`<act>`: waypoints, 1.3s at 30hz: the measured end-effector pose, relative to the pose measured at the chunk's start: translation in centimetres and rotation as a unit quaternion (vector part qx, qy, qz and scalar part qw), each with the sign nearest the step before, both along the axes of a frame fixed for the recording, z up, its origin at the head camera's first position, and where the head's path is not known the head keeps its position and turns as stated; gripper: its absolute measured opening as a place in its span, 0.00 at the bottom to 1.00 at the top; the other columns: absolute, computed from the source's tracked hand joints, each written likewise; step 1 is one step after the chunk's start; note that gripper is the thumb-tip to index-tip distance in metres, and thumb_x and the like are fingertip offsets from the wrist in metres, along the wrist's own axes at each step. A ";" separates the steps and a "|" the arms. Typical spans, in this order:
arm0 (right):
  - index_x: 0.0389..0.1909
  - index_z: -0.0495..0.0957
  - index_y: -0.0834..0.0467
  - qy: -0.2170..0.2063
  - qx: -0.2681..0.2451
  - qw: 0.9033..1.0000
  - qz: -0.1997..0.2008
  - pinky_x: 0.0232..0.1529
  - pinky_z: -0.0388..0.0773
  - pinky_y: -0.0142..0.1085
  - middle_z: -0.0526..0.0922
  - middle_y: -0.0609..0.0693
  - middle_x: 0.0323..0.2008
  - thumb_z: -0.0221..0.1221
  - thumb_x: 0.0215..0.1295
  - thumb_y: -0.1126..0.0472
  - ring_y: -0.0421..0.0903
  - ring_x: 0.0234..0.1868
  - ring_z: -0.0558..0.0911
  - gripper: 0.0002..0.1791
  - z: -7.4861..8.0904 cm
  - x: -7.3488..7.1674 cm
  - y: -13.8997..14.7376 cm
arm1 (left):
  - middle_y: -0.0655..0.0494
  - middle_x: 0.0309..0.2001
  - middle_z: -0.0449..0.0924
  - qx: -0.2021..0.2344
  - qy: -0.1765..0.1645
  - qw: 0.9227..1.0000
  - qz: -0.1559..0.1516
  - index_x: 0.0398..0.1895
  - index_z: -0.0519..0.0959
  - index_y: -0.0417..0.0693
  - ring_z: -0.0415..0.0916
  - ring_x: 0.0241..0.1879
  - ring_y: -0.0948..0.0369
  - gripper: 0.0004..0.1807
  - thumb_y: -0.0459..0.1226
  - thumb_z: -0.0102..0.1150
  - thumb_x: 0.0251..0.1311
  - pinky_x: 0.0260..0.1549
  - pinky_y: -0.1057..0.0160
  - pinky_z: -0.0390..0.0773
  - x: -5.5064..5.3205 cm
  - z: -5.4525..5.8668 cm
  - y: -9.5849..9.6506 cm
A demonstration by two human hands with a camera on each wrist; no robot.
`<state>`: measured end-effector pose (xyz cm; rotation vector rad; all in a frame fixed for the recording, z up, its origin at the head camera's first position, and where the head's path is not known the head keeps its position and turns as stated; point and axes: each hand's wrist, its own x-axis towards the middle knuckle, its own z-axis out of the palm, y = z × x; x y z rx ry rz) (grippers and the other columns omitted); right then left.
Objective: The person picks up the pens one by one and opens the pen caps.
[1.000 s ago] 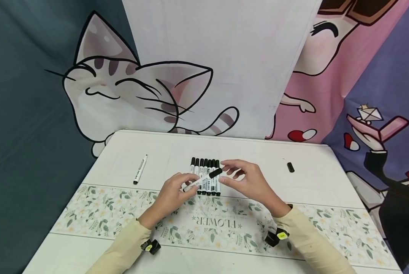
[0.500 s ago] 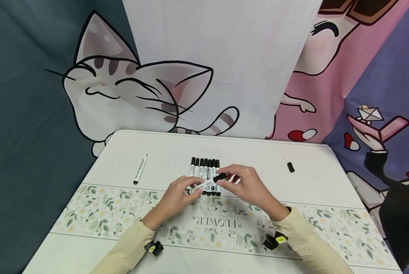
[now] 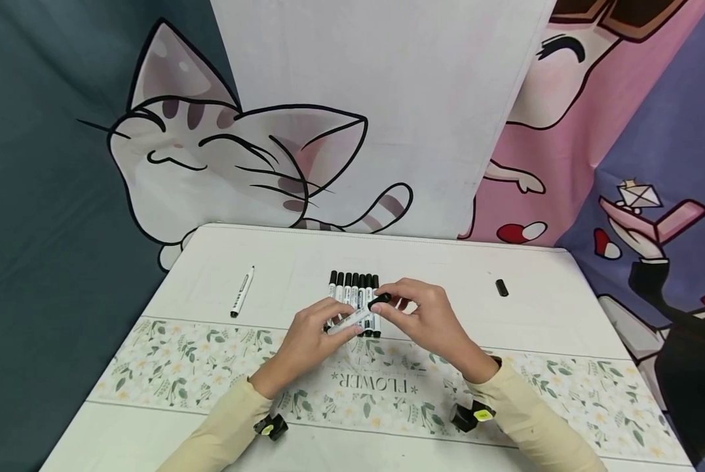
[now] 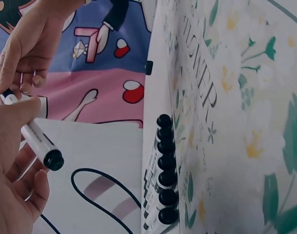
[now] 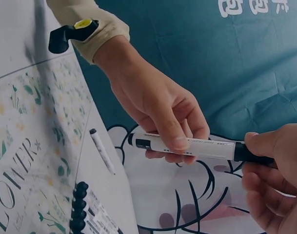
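Gripping, with the left hand (image 3: 311, 333), the white barrel of the held marker (image 3: 350, 321), thumb on one side and bent fingers on the other; pinching, with the right hand (image 3: 421, 316), its black cap (image 3: 379, 301) between thumb and fingertips. Held so between both hands, clear of the table (image 3: 435, 269) and aslant, with the capped end higher in the head view. No gap evident between cap and barrel in the right wrist view.

Just beyond the left hand, and partly behind the held marker: a row of seven markers (image 3: 348, 296), laid side by side with black caps pointing away. Farther out, beyond and to the left of the left hand: a loose marker (image 3: 242, 293), apparently capless, with its narrow end pointing away. Beyond and to the right of the right hand: a loose cap (image 3: 502, 288), well apart from the row. Nearer than both hands, beneath the forearms: a floral band (image 3: 181, 367).

Step in hand, by judgement: uncapping, inferred from the loose marker and loose cap. Called for next, probably: a steady left grip and a straight pull along the barrel, without knocking the row below.
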<state>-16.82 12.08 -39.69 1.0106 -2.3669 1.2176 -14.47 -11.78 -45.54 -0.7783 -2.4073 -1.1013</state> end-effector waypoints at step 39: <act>0.42 0.89 0.50 -0.038 -0.011 0.999 0.026 0.33 0.81 0.32 0.86 0.39 0.34 0.70 0.64 0.62 0.36 0.34 0.83 0.07 -1.3 0.5 0.7 | 0.58 0.40 0.88 -0.002 -0.030 0.998 -0.051 0.48 0.88 0.42 0.83 0.37 0.66 0.16 0.40 0.72 0.61 0.36 0.63 0.82 -0.1 -0.4 -0.3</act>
